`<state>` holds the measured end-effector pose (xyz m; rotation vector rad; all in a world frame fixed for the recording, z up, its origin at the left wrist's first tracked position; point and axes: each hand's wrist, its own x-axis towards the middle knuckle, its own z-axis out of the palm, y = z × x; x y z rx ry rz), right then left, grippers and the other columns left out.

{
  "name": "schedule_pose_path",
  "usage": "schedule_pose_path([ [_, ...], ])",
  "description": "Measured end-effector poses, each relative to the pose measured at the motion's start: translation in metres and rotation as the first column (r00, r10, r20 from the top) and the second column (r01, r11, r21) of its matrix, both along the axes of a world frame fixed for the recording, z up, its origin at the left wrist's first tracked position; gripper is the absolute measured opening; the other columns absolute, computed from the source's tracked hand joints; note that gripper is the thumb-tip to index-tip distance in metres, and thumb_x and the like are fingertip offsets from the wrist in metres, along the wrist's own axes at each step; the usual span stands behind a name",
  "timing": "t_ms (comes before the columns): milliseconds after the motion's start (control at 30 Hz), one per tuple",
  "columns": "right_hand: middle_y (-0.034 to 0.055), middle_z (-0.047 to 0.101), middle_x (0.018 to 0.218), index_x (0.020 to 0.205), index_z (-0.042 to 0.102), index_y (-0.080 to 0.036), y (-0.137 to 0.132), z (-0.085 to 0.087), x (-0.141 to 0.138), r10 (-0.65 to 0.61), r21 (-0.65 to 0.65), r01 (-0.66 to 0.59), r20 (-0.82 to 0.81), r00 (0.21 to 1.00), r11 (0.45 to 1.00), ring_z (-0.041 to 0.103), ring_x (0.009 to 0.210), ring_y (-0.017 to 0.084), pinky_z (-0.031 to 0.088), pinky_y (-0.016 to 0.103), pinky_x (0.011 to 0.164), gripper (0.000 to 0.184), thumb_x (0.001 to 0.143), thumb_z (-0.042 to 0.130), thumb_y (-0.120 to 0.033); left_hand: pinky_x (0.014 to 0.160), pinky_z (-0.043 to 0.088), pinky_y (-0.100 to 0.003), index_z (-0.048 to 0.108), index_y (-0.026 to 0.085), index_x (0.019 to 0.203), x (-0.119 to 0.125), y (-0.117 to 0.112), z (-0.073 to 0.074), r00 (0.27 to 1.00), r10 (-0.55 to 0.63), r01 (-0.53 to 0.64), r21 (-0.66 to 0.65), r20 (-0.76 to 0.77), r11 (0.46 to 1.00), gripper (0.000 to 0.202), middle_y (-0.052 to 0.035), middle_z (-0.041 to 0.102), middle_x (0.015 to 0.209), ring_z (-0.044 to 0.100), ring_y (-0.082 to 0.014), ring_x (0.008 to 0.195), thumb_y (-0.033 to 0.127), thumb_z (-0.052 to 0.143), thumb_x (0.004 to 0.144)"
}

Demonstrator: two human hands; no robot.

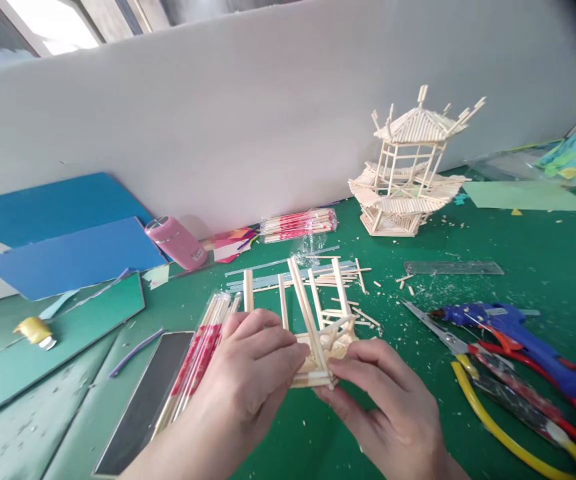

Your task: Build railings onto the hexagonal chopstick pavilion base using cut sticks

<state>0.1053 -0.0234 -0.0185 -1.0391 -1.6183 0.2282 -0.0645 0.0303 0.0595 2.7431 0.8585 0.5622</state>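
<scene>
Both my hands hold a small unfinished frame of wooden sticks low over the green mat. Its upright sticks point away from me. My left hand is closed round the frame's left side and base. My right hand pinches the base's right corner with thumb and fingers. A packet of chopsticks in red-printed wrappers lies just left of my left hand.
A finished stick pavilion stands at the back by the white wall. Scissors, a blue glue gun and yellow-handled pliers lie at the right. Loose sticks, a ruler, a pink bottle, blue sheets and a dark slab lie around.
</scene>
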Motion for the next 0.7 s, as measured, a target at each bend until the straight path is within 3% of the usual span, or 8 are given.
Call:
schedule_pose_path([
  [133, 0.0029, 0.054, 0.083, 0.092, 0.059, -0.017, 0.000, 0.001, 0.000, -0.016, -0.009, 0.016, 0.004, 1.000, 1.000, 0.055, 0.076, 0.011, 0.048, 0.023, 0.064, 0.016, 0.076, 0.061, -0.014, 0.069, 0.041, -0.035, 0.058, 0.021, 0.095, 0.001, -0.003, 0.004, 0.999, 0.031, -0.031, 0.003, 0.017, 1.000, 0.021, -0.0027, 0.063, 0.081, 0.051, -0.0199, 0.079, 0.006, 0.050, 0.081],
  [233, 0.0038, 0.054, 0.085, 0.093, 0.058, -0.016, 0.000, 0.001, 0.001, -0.026, -0.026, 0.027, 0.005, 1.000, 0.999, 0.055, 0.076, 0.012, 0.049, 0.023, 0.063, 0.017, 0.076, 0.061, -0.013, 0.072, 0.044, -0.035, 0.056, 0.020, 0.102, -0.005, -0.009, -0.001, 0.985, 0.131, -0.137, 0.046, 0.113, 0.989, 0.026, -0.0051, 0.060, 0.091, 0.051, -0.0208, 0.087, 0.008, 0.054, 0.079],
  [300, 0.0051, 0.055, 0.087, 0.096, 0.057, -0.015, 0.000, 0.000, 0.002, -0.020, -0.028, 0.021, 0.010, 1.000, 0.999, 0.055, 0.077, 0.012, 0.049, 0.023, 0.062, 0.021, 0.076, 0.060, -0.011, 0.076, 0.045, -0.037, 0.052, 0.020, 0.111, -0.013, -0.016, -0.012, 0.936, 0.263, -0.287, 0.076, 0.233, 0.955, 0.035, -0.0071, 0.056, 0.102, 0.052, -0.0219, 0.093, 0.011, 0.058, 0.077],
  [367, 0.0060, 0.056, 0.090, 0.101, 0.056, -0.014, 0.001, -0.001, 0.003, -0.017, -0.019, 0.017, 0.033, 0.999, 1.000, 0.055, 0.079, 0.013, 0.050, 0.023, 0.063, 0.026, 0.076, 0.059, -0.010, 0.081, 0.047, -0.041, 0.048, 0.021, 0.118, -0.021, -0.024, -0.029, 0.833, 0.406, -0.446, 0.023, 0.375, 0.895, 0.042, -0.0093, 0.050, 0.112, 0.051, -0.0250, 0.102, 0.016, 0.058, 0.078],
  [433, 0.0059, 0.056, 0.090, 0.106, 0.056, -0.014, 0.000, -0.002, 0.005, -0.025, -0.002, 0.025, 0.067, 0.997, 1.000, 0.056, 0.079, 0.013, 0.051, 0.023, 0.064, 0.031, 0.076, 0.059, -0.010, 0.085, 0.047, -0.043, 0.044, 0.022, 0.124, -0.027, -0.033, -0.047, 0.761, 0.513, -0.526, -0.086, 0.396, 0.846, 0.048, -0.0111, 0.046, 0.119, 0.048, -0.0286, 0.110, 0.024, 0.059, 0.079],
  [500, 0.0055, 0.055, 0.089, 0.111, 0.056, -0.015, 0.000, -0.004, 0.006, -0.031, 0.010, 0.030, 0.085, 0.996, 1.000, 0.056, 0.078, 0.012, 0.051, 0.022, 0.063, 0.035, 0.076, 0.059, -0.010, 0.087, 0.047, -0.044, 0.043, 0.023, 0.125, -0.030, -0.042, -0.062, 0.739, 0.574, -0.564, -0.142, 0.353, 0.813, 0.052, -0.0114, 0.046, 0.123, 0.045, -0.0300, 0.115, 0.029, 0.062, 0.077],
  [600, 0.0053, 0.053, 0.088, 0.114, 0.055, -0.017, -0.001, -0.005, 0.009, -0.021, -0.003, 0.021, 0.112, 0.993, 1.000, 0.056, 0.076, 0.013, 0.051, 0.022, 0.061, 0.040, 0.075, 0.059, -0.008, 0.083, 0.051, -0.040, 0.046, 0.024, 0.120, -0.028, -0.050, -0.071, 0.769, 0.554, -0.540, -0.141, 0.319, 0.830, 0.045, -0.0103, 0.052, 0.117, 0.053, -0.0267, 0.106, 0.026, 0.061, 0.078],
  [700, 0.0055, 0.051, 0.089, 0.117, 0.054, -0.020, -0.003, -0.006, 0.011, -0.008, -0.021, 0.012, 0.155, 0.988, 1.000, 0.057, 0.075, 0.013, 0.052, 0.023, 0.059, 0.044, 0.075, 0.059, -0.008, 0.077, 0.053, -0.038, 0.052, 0.022, 0.112, -0.025, -0.050, -0.071, 0.811, 0.486, -0.490, -0.076, 0.326, 0.868, 0.033, -0.0100, 0.058, 0.108, 0.059, -0.0243, 0.096, 0.018, 0.058, 0.080],
])
